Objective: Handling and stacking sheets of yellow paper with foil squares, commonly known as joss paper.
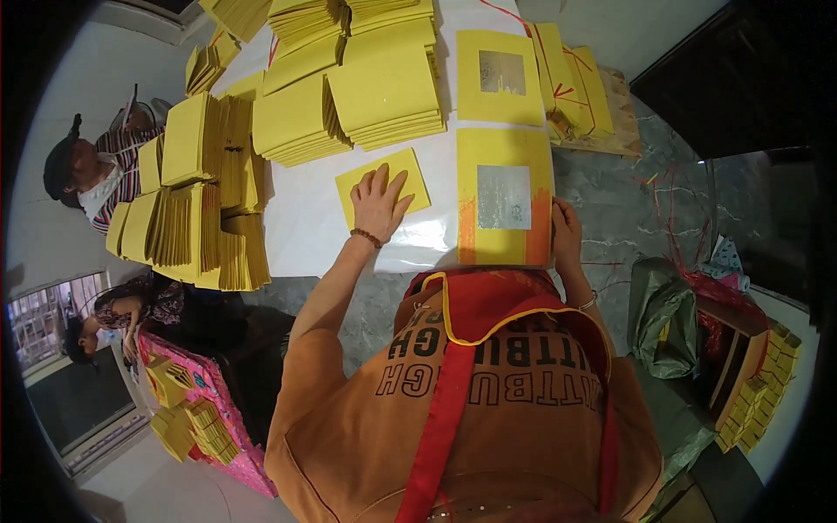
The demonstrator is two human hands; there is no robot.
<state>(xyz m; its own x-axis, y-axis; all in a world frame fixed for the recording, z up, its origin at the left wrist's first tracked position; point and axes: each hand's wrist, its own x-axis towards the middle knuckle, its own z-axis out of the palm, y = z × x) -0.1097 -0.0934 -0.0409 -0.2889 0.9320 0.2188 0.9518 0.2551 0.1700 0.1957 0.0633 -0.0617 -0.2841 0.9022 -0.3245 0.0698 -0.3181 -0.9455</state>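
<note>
1. Head view shows the left hand (380, 203) lying flat, fingers spread, palm down on a single yellow sheet (384, 186) that rests on the white table (305, 227), just in front of the folded stacks.
2. At the near table edge, the right hand (565, 235) rests against the right side of a stack of yellow sheets with silver foil squares (504, 197); whether its fingers pinch the stack or only lean on it, I cannot tell.
3. That single sheet is thin and sits slightly turned on a glossy plastic cover; to my eye a sideways push of the palm could slide or crease it.
4. The foil stack overhangs the table edge a little, so a nudge from the hand could, I judge, tip the top sheets off.
5. Top sheet: bright yellow, a dull silver square in the middle, orange bands along its lower sides.
6. Piles of folded yellow paper (384, 87) crowd the far side, close enough to be knocked.
</note>
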